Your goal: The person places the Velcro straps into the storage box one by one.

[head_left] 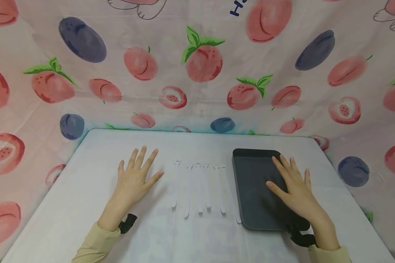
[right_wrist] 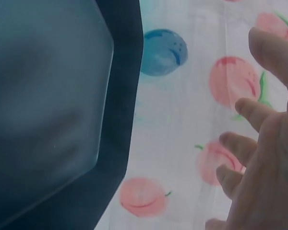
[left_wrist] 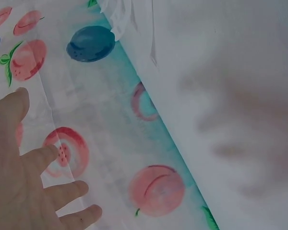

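Note:
My left hand [head_left: 133, 182] hovers above the white table, fingers spread and holding nothing. It is left of several slender white pieces that look like plastic forks [head_left: 200, 190], lying side by side lengthwise. Their fine detail is too faint to make out. Over the right part of a dark grey rectangular tray [head_left: 253, 193] is my right hand [head_left: 296, 191], its fingers also apart and nothing in them. The left wrist view shows the left hand [left_wrist: 33, 167] at the lower left. In the right wrist view, the right hand [right_wrist: 259, 143] appears beside the tray's dark rim [right_wrist: 125, 96].
A white cloth covers the table [head_left: 145, 233]. Behind and at both sides hangs a pale pink fruit-printed curtain [head_left: 184, 120], meeting the table's back edge. Black wrist straps [head_left: 128, 223] sit on both wrists, below light yellow sleeves [head_left: 97, 243].

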Action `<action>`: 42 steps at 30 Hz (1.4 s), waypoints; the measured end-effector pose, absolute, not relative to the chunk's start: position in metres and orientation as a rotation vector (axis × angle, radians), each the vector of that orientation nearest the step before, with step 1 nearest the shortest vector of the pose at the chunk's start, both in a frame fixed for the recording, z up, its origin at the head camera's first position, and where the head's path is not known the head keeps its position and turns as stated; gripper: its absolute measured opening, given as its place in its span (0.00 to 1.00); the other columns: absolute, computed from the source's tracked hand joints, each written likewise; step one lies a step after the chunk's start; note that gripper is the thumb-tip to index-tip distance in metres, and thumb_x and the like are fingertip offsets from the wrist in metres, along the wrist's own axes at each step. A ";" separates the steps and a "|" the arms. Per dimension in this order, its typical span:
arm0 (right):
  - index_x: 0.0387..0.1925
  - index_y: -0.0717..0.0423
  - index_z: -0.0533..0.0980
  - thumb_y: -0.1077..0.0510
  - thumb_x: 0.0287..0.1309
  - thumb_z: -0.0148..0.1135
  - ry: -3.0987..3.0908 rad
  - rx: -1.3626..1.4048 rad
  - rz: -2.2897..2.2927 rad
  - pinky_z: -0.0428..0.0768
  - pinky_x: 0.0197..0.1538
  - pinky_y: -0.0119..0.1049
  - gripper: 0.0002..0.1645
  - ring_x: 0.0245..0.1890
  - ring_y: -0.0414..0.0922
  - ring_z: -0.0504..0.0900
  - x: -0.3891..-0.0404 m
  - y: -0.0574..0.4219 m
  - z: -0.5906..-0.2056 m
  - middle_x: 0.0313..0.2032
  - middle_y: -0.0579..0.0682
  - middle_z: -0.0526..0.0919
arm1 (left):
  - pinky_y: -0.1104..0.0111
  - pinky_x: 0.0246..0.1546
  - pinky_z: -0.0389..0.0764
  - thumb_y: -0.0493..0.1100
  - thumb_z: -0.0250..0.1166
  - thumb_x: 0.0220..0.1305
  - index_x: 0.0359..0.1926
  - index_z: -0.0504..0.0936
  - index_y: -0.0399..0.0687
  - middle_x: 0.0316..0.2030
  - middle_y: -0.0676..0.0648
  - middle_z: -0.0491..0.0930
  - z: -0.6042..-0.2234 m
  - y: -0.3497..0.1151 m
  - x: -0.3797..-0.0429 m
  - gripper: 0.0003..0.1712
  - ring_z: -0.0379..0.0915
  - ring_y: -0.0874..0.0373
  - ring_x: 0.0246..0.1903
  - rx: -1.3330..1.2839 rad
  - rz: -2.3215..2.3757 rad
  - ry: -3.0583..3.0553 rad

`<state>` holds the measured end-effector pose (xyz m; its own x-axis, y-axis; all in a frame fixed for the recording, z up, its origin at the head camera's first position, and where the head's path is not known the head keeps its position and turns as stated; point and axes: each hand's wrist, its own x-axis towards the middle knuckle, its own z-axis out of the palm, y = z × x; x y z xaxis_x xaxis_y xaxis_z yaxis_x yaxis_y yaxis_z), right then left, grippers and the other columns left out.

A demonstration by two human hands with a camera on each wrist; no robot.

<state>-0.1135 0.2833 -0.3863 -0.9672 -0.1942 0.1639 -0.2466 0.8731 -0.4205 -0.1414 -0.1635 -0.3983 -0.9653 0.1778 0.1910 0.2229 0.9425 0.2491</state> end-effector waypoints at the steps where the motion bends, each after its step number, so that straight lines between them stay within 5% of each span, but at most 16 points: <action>1: 0.70 0.34 0.42 0.43 0.58 0.55 -2.919 0.349 0.713 0.15 0.62 0.61 0.45 0.73 0.48 0.28 -0.113 0.285 -0.387 0.72 0.49 0.39 | 0.35 0.60 0.40 0.70 0.45 0.60 0.70 0.43 0.72 0.72 0.45 0.42 -0.398 -0.163 -0.142 0.40 0.35 0.43 0.71 -0.306 -0.409 -2.933; 15: 0.70 0.37 0.45 0.52 0.57 0.58 -2.861 0.393 0.993 0.27 0.63 0.67 0.45 0.73 0.54 0.34 -0.107 0.313 -0.392 0.71 0.59 0.47 | 0.37 0.60 0.46 0.68 0.46 0.61 0.70 0.45 0.67 0.71 0.44 0.46 -0.407 -0.154 -0.142 0.40 0.39 0.43 0.70 -0.315 -0.472 -2.919; 25: 0.69 0.32 0.44 0.51 0.59 0.56 -2.912 0.272 1.157 0.42 0.58 0.73 0.43 0.73 0.49 0.34 -0.105 0.332 -0.396 0.72 0.51 0.43 | 0.39 0.60 0.52 0.67 0.45 0.62 0.70 0.46 0.66 0.71 0.44 0.47 -0.414 -0.150 -0.146 0.39 0.42 0.42 0.70 -0.359 -0.513 -2.906; 42: 0.70 0.32 0.43 0.51 0.62 0.51 -2.956 0.198 1.356 0.43 0.59 0.71 0.40 0.70 0.62 0.37 -0.109 0.354 -0.412 0.72 0.53 0.41 | 0.39 0.57 0.59 0.67 0.44 0.63 0.70 0.47 0.66 0.70 0.45 0.50 -0.425 -0.144 -0.151 0.37 0.47 0.43 0.69 -0.408 -0.630 -2.921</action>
